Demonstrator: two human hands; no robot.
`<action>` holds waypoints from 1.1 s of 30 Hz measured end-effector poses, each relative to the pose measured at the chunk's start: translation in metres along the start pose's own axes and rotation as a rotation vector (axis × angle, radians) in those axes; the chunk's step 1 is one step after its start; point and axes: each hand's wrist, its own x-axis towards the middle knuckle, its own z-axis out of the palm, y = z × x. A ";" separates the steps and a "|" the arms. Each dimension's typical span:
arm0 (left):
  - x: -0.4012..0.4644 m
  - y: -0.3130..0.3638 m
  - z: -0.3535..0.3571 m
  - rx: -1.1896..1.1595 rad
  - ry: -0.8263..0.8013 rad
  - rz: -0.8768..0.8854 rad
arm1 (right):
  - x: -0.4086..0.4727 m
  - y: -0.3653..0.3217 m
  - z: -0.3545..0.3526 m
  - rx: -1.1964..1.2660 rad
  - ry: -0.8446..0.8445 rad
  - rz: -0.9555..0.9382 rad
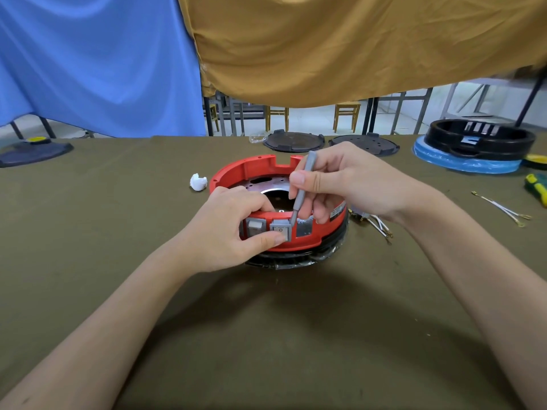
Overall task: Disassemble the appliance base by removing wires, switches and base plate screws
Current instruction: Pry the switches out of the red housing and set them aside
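Note:
A red round appliance base (254, 167) sits upside down on a black ring in the middle of the table. Two grey rocker switches are set in its near wall. My left hand (228, 226) pinches the right-hand switch (279, 229), thumb under it and fingers over the rim; the left-hand switch (256, 227) is beside it. My right hand (340, 182) holds a thin grey tool (302, 187), whose tip touches the top right corner of the pinched switch. An empty rectangular opening (305, 229) shows to the right of that switch.
Loose white wires with gold terminals (381, 226) lie right of the base, more wires (503, 210) farther right. A green-yellow tool (537, 187) is at the right edge. Two dark round plates (291, 141) and a black housing on blue foam (476, 143) stand at the back. A white wad (198, 182) lies left.

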 end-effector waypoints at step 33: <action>-0.002 -0.001 -0.001 -0.035 -0.005 -0.014 | -0.003 0.004 -0.003 0.056 -0.100 0.102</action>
